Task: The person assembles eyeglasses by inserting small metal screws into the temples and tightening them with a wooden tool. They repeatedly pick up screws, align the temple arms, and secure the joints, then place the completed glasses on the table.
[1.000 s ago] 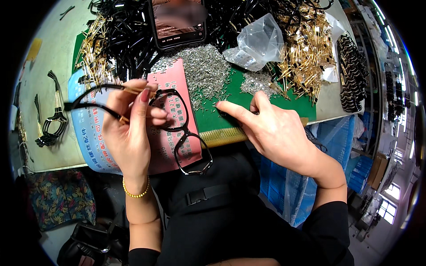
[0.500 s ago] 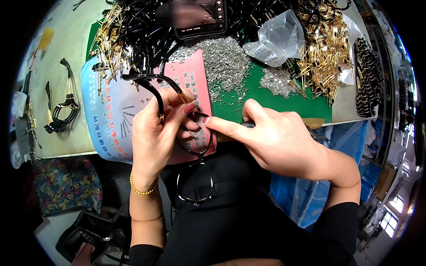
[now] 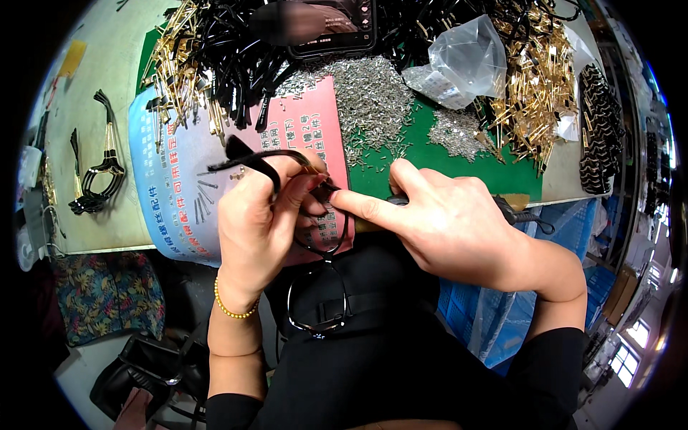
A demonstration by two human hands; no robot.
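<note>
My left hand (image 3: 254, 222) is closed around one side of a black eyeglass frame (image 3: 327, 256), whose other rim hangs down over my lap. Black temple arms (image 3: 269, 153) with gold-coloured ends stick out from between its thumb and fingers. My right hand (image 3: 459, 226) reaches in from the right, its index fingertip touching the frame's upper corner by the left thumb. Its other fingers curl around a dark elongated tool (image 3: 512, 211), mostly hidden under the palm; part of it shows past the wrist side. The joint between temple and frame is covered by my fingers.
Small metal screws (image 3: 369, 97) are heaped on the green mat (image 3: 423, 140). Behind lie black temple arms (image 3: 247, 79), gold metal parts (image 3: 541, 93), a clear plastic bag (image 3: 466, 61) and a phone (image 3: 333, 36). Glasses (image 3: 104, 179) rest at left, beside a printed sheet (image 3: 154, 193).
The temple arms in my left hand have tilted lower and swung nearer the fingers. The dark tool under my right hand now shows past the wrist. The frame stays in the left hand.
</note>
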